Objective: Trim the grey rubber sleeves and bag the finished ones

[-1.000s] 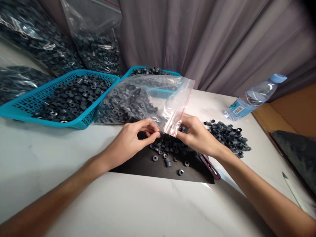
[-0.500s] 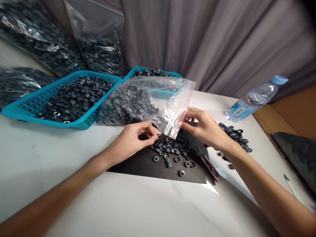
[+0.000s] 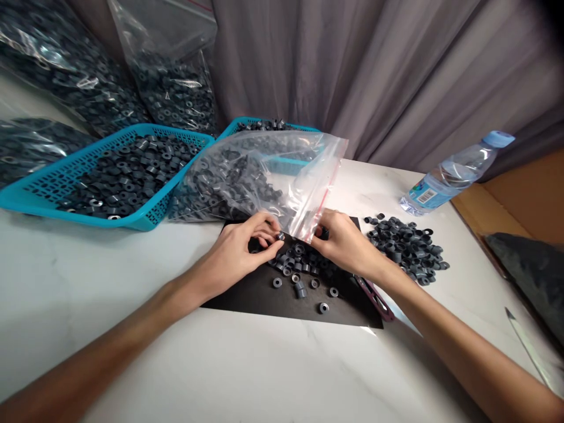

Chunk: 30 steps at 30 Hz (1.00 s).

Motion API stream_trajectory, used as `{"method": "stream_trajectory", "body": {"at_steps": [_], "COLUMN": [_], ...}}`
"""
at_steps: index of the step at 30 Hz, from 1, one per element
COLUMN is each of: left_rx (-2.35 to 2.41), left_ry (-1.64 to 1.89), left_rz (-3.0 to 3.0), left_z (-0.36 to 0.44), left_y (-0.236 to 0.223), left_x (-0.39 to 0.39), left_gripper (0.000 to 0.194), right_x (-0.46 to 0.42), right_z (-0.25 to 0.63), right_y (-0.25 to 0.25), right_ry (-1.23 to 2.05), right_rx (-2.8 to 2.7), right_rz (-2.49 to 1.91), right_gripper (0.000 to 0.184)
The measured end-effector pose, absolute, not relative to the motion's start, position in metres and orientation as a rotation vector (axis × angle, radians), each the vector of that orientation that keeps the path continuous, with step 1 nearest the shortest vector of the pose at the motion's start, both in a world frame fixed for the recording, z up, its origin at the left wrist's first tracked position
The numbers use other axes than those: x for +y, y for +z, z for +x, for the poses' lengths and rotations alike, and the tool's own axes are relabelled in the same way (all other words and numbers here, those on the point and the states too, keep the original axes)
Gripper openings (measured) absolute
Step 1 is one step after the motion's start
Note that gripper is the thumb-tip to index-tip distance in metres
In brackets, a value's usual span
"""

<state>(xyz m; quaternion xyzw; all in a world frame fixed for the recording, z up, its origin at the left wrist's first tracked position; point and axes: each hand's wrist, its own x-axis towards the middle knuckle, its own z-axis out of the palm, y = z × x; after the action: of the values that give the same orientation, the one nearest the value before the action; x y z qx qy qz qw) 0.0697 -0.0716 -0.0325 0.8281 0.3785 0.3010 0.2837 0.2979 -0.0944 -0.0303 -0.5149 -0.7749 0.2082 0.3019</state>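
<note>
Because its far-left part is packed with dark grey ring caps while its mouth sags slack to the right, the clear zip-seal bag (image 3: 233,176) should handle as a soft, shifting load, heavy at the bottom and flimsy at the opening. It lies just right of the left blue basket (image 3: 147,220), beyond the hands. Its film looks slick, so a lift is probably best made with a palm under the full end, the red-striped mouth pinched only to steer.

The right hand (image 3: 346,238) is curled at the near corner of that mouth, thumb and forefinger bent; whether they pinch the film or a cap, I cannot tell. The left hand (image 3: 240,249) pinches a single ring cap (image 3: 281,235) between thumb and fingertips, just left of the mouth and above the near black sheet (image 3: 273,305). Such a cap looks light, stiff and hard to break, but smooth and apt to roll; its outer wall seems the place to hold.

As for markings, the far-left standing zip bag (image 3: 176,88) carries a small pale triangular mark. On the right, the tilted water bottle (image 3: 456,173) wears a blue label (image 3: 425,195) with a barcode; its brand is too small to read.
</note>
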Motion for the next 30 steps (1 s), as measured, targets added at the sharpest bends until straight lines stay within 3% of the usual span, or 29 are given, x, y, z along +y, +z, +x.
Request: {"method": "stream_trajectory", "body": {"at_steps": [3,12,30], "left_rx": [1.021,0.91,0.921], "left_ry": [0.842,0.937,0.874], "left_rz": [2.34,2.488,2.421], "left_z": [0.07,0.072,0.071], "left_y": [-0.034,-0.033,-0.04], "left_x": [-0.071,-0.076,-0.077], "left_gripper": [0.005,0.004,0.018], "right_x": [-0.094,-0.096,-0.099], "right_z": [0.297,0.294,0.288], "right_y": [-0.032,-0.029,-0.028], "right_ry": [0.567,0.739,0.83], "right_rx": [-2.042,-1.931,-1.872], "right_rz": [-1.338,-1.261,-1.247], "right_gripper": [0.008,0.01,0.024]}}
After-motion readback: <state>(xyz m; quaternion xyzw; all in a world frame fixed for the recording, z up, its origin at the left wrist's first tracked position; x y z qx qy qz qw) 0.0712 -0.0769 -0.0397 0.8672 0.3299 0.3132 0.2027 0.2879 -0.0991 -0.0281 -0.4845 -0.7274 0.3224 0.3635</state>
